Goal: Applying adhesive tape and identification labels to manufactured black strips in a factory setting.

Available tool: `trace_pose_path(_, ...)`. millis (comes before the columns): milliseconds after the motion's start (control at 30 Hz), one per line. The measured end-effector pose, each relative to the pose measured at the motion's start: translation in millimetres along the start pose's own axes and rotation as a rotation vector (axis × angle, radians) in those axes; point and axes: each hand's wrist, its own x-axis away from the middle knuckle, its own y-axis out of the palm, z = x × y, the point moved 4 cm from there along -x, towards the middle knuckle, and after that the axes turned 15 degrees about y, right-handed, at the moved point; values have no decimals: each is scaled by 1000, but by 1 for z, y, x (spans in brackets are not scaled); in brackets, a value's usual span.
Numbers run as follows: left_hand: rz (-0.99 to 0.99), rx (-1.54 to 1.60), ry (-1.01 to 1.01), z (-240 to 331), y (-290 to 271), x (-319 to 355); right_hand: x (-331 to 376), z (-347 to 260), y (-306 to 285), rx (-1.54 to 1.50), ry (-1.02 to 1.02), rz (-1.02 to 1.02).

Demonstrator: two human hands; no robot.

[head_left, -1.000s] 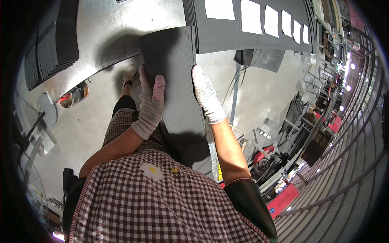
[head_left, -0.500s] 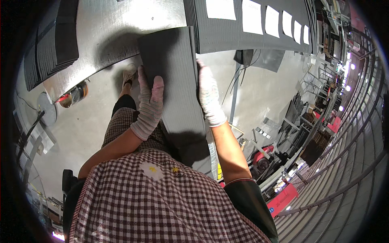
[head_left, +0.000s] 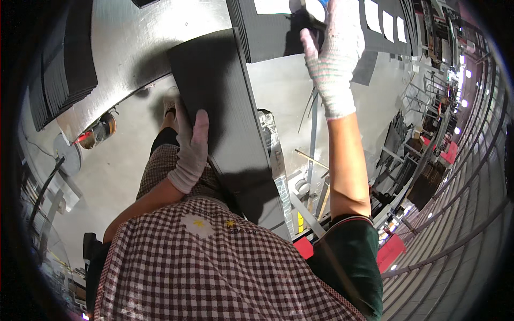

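Fingers [head_left: 183, 119] of left hand [head_left: 191, 152]: loosely open, touching left edge of dark ribbed stack [head_left: 233, 128] | right hand [head_left: 338, 67]: has now left the right edge, reaches far right by a dark tool [head_left: 309, 17], grip I cannot tell | stack: between counter [head_left: 131, 37] and apron [head_left: 214, 262], steadied only by left hand

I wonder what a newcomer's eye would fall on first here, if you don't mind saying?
Probably the checked apron, filling the bottom centre. Next, the dark stack above it, with the gloved left hand at its left edge. At the top, the gloved right hand stands out over dark boards bearing white sheets.
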Motion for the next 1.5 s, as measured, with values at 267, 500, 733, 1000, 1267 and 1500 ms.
trace_pose_path(267,-85,-99,33,-16,3,43,254,-61,-20,-741,917,-790)
trace_pose_path(500,22,68,-53,9,-7,21,215,-78,0,-614,643,-805)
trace_pose_path(733,57,105,-64,11,-9,10,191,-75,31,-628,529,-940)
trace_pose_path(1000,48,21,30,-2,-9,12,190,-74,48,-715,517,-688)
trace_pose_path(1267,60,-107,-56,-23,-12,23,177,-82,34,-702,509,-730)
trace_pose_path(1500,78,548,-7,-20,-16,53,195,-83,15,-496,443,-710)
